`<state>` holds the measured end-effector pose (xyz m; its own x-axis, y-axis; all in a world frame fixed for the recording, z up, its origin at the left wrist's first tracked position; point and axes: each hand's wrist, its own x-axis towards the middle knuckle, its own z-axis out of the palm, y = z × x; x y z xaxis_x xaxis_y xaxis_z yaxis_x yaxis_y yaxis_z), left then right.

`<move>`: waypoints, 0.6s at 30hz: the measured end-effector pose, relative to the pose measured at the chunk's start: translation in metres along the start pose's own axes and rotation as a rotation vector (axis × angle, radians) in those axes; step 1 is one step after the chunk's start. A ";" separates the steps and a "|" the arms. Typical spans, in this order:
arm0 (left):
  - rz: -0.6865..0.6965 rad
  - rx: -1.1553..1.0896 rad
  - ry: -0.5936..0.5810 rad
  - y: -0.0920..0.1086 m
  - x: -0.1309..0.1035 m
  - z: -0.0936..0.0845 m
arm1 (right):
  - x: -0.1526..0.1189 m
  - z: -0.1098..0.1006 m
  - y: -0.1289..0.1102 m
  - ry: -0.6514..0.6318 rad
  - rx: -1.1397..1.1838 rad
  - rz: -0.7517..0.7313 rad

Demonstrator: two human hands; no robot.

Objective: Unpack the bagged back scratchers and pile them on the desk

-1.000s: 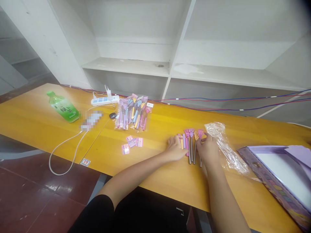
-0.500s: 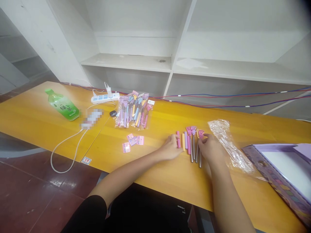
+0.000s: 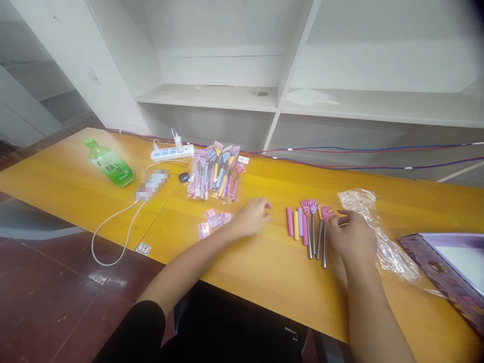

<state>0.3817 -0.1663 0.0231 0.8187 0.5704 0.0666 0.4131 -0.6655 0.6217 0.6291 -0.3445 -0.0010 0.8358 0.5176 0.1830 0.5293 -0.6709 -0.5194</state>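
Your left hand's fingers are curled w/ a gap btwn them, holding nothing, just above the worktop [image 3: 242,257], btwn the small pink cards [image 3: 215,220] & the loose handles [image 3: 296,225]. Your right hand [image 3: 355,237] has its fingers slightly parted, right beside the rightmost pink claw head [image 3: 327,213]; can't tell if they touch it. The metal rods [image 3: 324,247] w/ claw heads, 4 of them, lie side by side, approx. midway btwn front & back edges, heads toward the back edge; the pink, yellow & lilac handles line up just left of them. Crumpled clear bag [image 3: 393,247] lies R of the rods, purple box [image 3: 440,269] beyond it twd the right end. Bagged claw tools [image 3: 215,174] sit nr the back edge, beside the power strip [image 3: 172,153]; green bottle [image 3: 111,164] lies nr the back-left corner.
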 end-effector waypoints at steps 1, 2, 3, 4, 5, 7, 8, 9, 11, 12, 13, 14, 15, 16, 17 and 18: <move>-0.011 0.071 0.050 -0.008 0.007 -0.012 | -0.001 -0.001 -0.001 0.011 0.013 -0.011; -0.032 0.145 0.099 -0.016 0.013 -0.024 | -0.001 -0.001 -0.002 0.021 0.026 -0.020; -0.060 0.218 0.140 -0.025 0.020 -0.034 | -0.002 -0.002 -0.003 0.031 0.039 -0.028; -0.089 0.287 0.169 -0.033 0.026 -0.042 | -0.002 -0.002 -0.004 0.037 0.049 -0.034; -0.114 0.348 0.184 -0.039 0.031 -0.048 | -0.002 -0.001 -0.005 0.040 0.053 -0.036; -0.150 0.449 0.183 -0.049 0.040 -0.051 | -0.001 0.000 -0.005 0.038 0.052 -0.031; -0.162 0.489 0.176 -0.052 0.043 -0.049 | 0.000 0.001 -0.006 0.031 0.050 -0.028; -0.173 0.523 0.169 -0.053 0.047 -0.046 | 0.000 0.001 -0.006 0.017 0.048 -0.026; -0.196 0.578 0.159 -0.054 0.053 -0.040 | 0.000 0.002 -0.007 -0.013 0.038 -0.016; -0.211 0.599 0.154 -0.053 0.057 -0.037 | 0.000 0.003 -0.007 -0.027 0.032 -0.011; -0.226 0.614 0.149 -0.052 0.062 -0.035 | -0.001 0.003 -0.008 -0.041 0.027 -0.010; -0.244 0.626 0.142 -0.052 0.067 -0.034 | -0.001 0.003 -0.009 -0.054 0.024 -0.014; -0.263 0.634 0.136 -0.051 0.072 -0.034 | -0.001 0.003 -0.009 -0.063 0.024 -0.020; -0.284 0.639 0.131 -0.051 0.077 -0.034 | -0.002 0.004 -0.010 -0.069 0.025 -0.025; -0.303 0.643 0.127 -0.051 0.082 -0.035 | -0.002 0.004 -0.010 -0.075 0.027 -0.028; -0.318 0.646 0.123 -0.051 0.087 -0.035 | -0.002 0.005 -0.011 -0.079 0.032 -0.032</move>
<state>0.4179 -0.0658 0.0248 0.5845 0.8083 0.0705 0.8077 -0.5879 0.0439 0.6210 -0.3361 0.0002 0.8036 0.5798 0.1346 0.5499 -0.6367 -0.5406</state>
